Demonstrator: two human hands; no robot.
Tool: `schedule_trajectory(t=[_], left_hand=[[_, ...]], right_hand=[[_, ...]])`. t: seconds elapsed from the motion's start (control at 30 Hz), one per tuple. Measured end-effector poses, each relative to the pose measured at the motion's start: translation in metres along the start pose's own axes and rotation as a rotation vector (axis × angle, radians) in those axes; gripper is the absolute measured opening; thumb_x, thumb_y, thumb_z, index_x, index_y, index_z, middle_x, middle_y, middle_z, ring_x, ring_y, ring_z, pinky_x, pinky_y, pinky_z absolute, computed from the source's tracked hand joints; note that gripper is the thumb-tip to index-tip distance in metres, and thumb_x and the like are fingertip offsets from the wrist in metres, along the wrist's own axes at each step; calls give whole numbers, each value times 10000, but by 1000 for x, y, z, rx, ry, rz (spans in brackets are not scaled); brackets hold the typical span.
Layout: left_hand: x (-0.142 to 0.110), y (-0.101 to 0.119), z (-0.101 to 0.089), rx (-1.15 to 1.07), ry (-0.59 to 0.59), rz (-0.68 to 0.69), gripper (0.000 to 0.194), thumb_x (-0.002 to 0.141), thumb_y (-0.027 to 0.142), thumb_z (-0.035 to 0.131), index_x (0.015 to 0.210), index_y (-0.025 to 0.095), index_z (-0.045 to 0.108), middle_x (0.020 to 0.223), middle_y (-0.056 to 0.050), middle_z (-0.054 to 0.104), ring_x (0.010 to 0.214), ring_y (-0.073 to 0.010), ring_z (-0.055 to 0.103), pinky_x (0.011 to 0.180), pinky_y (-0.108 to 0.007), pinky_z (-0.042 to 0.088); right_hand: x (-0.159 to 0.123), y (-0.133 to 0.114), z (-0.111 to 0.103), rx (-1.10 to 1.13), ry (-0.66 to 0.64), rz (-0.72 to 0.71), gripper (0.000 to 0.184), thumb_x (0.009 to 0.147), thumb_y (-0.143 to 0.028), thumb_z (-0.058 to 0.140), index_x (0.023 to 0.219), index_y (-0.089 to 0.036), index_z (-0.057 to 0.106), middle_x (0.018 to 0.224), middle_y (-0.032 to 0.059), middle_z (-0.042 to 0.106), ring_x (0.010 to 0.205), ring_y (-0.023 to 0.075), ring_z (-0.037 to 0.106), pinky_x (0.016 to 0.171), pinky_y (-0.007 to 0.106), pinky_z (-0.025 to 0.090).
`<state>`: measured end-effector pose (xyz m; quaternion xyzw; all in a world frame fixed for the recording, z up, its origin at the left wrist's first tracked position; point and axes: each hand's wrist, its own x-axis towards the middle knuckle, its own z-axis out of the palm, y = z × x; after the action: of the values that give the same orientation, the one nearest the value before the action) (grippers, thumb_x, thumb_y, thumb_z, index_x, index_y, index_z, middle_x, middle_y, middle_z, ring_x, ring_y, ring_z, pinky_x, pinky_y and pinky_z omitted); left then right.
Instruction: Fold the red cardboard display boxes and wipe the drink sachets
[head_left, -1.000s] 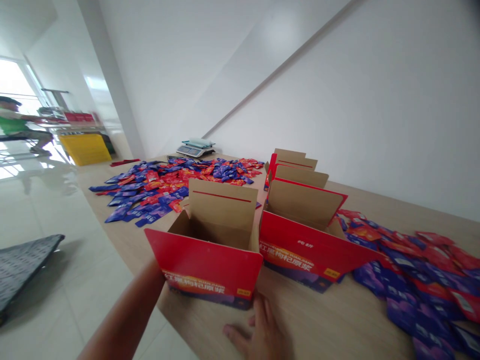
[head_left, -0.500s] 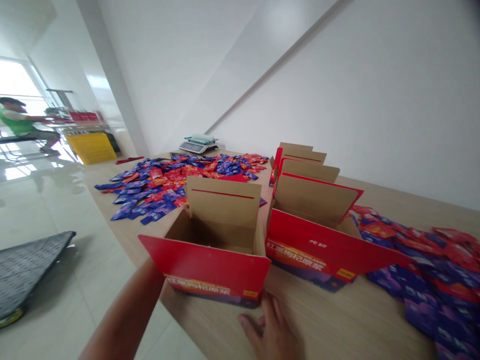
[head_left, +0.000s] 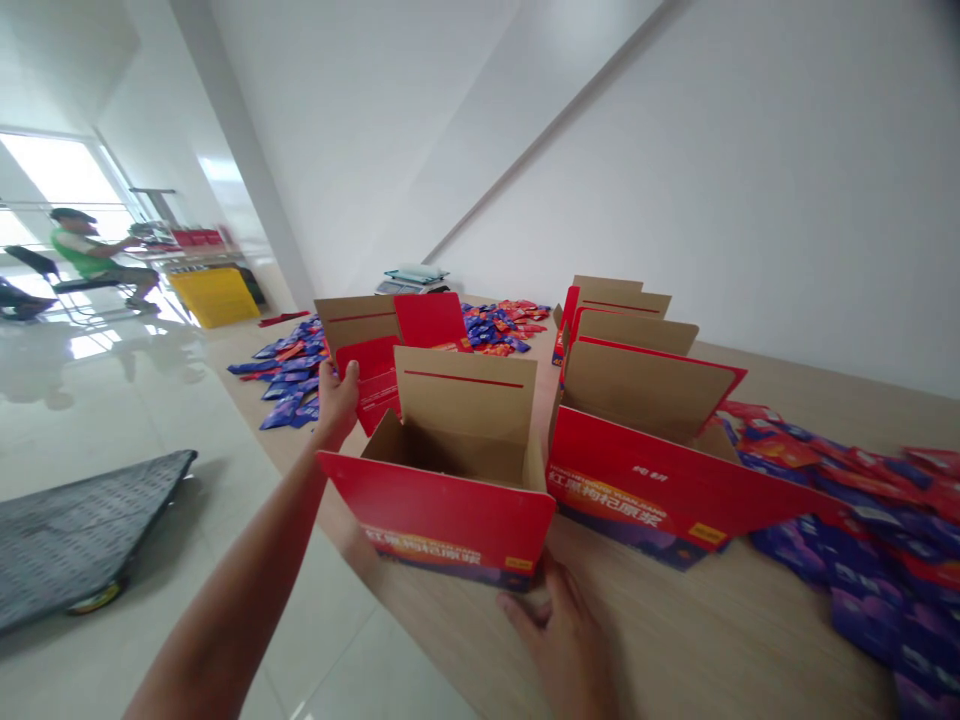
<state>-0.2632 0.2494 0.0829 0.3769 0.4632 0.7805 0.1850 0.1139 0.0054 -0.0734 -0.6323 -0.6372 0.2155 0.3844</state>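
Our right hand (head_left: pixel 566 630) sits half-open, fingers against the lower right corner of the near box (head_left: pixel 450 520), at its 10–11 o'clock, long axis roughly 9-to-3. Past it, our left hand (head_left: pixel 339 398) pinches the second box (head_left: pixel 373 365), its bulk at 1–2 o'clock.

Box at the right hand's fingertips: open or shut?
Open. The box has its rear flap raised, brown side showing, and part of its interior visible. Cannot tell whether anything lies at the bottom.
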Motion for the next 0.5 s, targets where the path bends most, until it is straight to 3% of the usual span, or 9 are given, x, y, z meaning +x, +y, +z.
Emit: schedule_trajectory(t=[0.17, 0.27, 0.37, 0.5], left_hand=[[21, 42, -35, 37, 191, 151, 160, 1051, 209, 569, 1149, 175, 447, 1011, 15, 621, 855, -107, 640, 879, -312, 558], [24, 71, -62, 70, 263, 214, 113, 1088, 140, 473, 1150, 160, 379, 992, 38, 589, 845, -65, 609, 882, -289, 550], [20, 97, -91, 102, 298, 267, 133, 1093, 108, 457, 1124, 168, 342, 985, 58, 576, 841, -40, 600, 894, -268, 553], [9, 122, -126, 125, 346, 316, 156, 1086, 85, 454, 1074, 182, 333, 987, 66, 573, 848, -33, 602, 908, -264, 563]], right_hand=[[12, -3, -5, -3, 16, -93, 664, 887, -549, 680, 1451, -221, 561, 1256, 116, 730, 1055, 300, 743, 814, 361, 596], [16, -7, -7, 14, 24, -125, 687, 876, -570, 702, 1442, -209, 556, 1265, 133, 719, 1047, 293, 735, 845, 373, 592], [19, -12, -4, 13, 93, -191, 757, 825, -613, 747, 1418, -178, 567, 1329, 182, 675, 1173, 332, 674, 972, 433, 555], [24, -17, 5, 25, 119, -219, 698, 857, -608, 713, 1390, -175, 590, 1325, 186, 672, 1218, 328, 640, 1007, 443, 527]])
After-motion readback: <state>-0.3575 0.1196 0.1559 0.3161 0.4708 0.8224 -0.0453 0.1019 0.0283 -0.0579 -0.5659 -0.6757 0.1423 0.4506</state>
